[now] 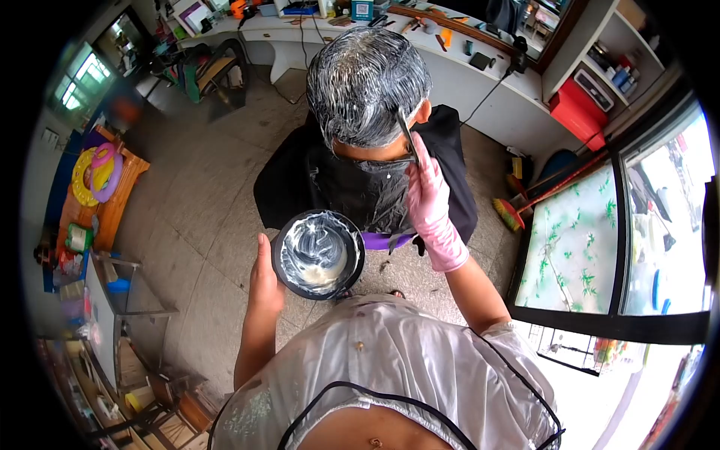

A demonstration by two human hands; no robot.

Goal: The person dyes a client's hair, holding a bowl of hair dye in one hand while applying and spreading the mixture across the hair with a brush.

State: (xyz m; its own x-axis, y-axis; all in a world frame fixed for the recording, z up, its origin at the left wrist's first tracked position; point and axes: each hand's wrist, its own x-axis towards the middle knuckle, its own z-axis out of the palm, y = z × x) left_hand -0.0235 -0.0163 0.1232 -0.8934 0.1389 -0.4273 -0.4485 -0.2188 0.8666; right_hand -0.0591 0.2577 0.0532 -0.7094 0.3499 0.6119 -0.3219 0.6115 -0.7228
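A seated person faces away from me, their hair [366, 82] coated in white cream and a black cape [289, 176] over the shoulders. My right hand [429, 191], in a pink glove, is closed on a dark brush [408, 133], whose upper end touches the hair near the right ear. The bare left hand [265, 281] holds a black bowl [358, 264] from its left side, with white cream smeared inside. Part of that hand is hidden by the bowl.
A white counter [480, 71] with tools and a mirror runs behind the seated person. At the right are a broom [508, 214] and a glazed door [574, 240]. A wooden table [124, 191] and a metal-framed stand [112, 315] are at the left.
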